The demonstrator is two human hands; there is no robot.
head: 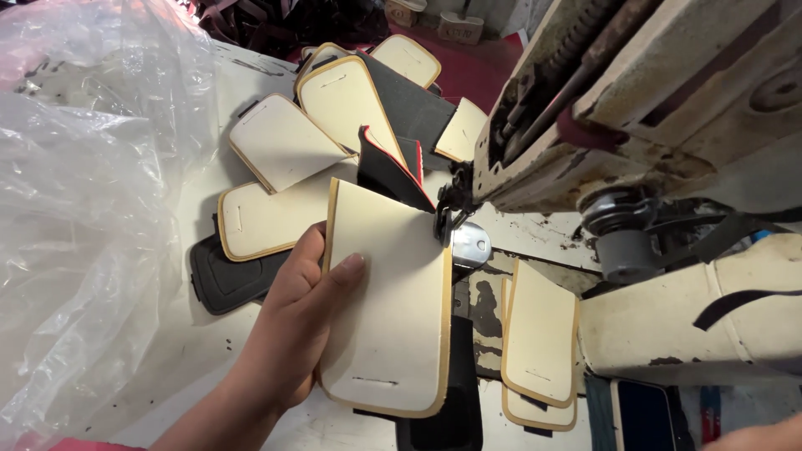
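Cream-faced piece: a flat padded tongue-shaped panel with a tan bound edge, its upper right corner up at the presser foot of the sewing machine, its lower end hanging over the surface.
Left hand: the left hand is closed in a pinch on the panel's left edge, thumb flat across the cream face, fingers curled behind it.
Right hand: only a sliver of the right hand shows at the bottom right corner; I cannot tell whether it is closed or holds anything.
Black and red part: a dark piece with red trim stands just behind the panel's top edge, near the needle.
Risk at the needle: the grip sits far from the foot, so the panel could swing and the seam could run off the bound edge.
Risk to fingers: little, as the thumb is well apart from the needle.
Fanned stack: finished cream panels overlap behind; a loose one could catch the dangling end.
Plastic sheet: clear film bunches at the left.
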